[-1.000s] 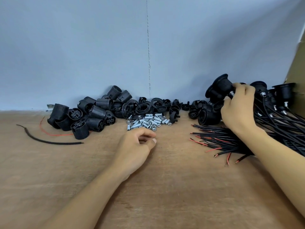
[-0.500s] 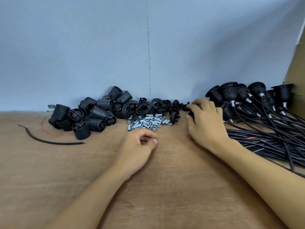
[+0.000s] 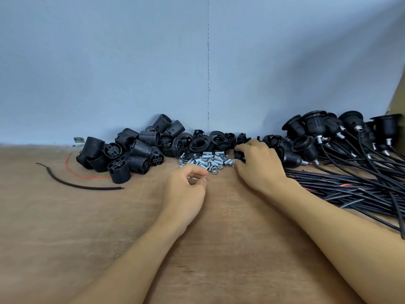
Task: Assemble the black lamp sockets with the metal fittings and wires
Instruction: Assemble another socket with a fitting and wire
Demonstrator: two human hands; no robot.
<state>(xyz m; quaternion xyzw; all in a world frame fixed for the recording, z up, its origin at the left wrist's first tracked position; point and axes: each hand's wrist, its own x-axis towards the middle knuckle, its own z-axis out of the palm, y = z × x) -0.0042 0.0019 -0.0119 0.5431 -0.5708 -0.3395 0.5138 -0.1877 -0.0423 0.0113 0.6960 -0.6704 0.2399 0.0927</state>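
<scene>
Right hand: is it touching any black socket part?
Touching. Head view: the right hand curls its fingers around a small black socket part beside the metal fittings.

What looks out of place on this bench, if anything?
A cut black wire scrap and a thin red strand lie loose at far left, beside the socket pile, apart from the wire bundle at right. They look like offcuts. Nothing else stands out.
</scene>
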